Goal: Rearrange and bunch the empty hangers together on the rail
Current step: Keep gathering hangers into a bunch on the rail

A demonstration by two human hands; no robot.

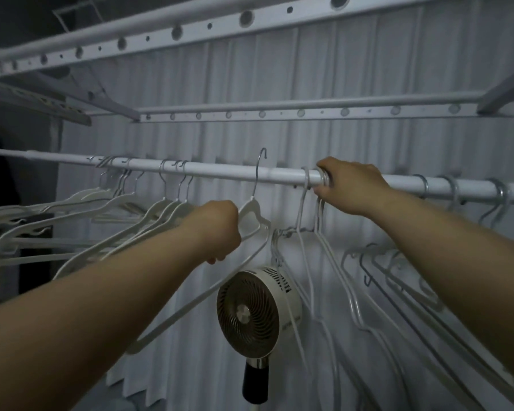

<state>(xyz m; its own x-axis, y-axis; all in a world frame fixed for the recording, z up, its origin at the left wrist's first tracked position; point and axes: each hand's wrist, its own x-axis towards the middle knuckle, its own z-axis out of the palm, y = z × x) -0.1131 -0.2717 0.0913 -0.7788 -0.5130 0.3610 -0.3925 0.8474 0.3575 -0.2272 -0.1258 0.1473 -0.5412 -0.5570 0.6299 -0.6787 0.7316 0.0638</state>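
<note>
A white rail runs across the view at hand height. My left hand grips the shoulder of a white hanger, whose metal hook is lifted clear above the rail. My right hand curls round the rail and over the hooks of a few thin white hangers bunched under it. Several white hangers hang on the rail to the left. Several more, some darker, hang by metal hooks to the right.
A small round fan on a black stand sits below the rail, behind the hangers. A pleated white curtain covers the back. Perforated white drying bars run overhead. Dark furniture stands at the far left.
</note>
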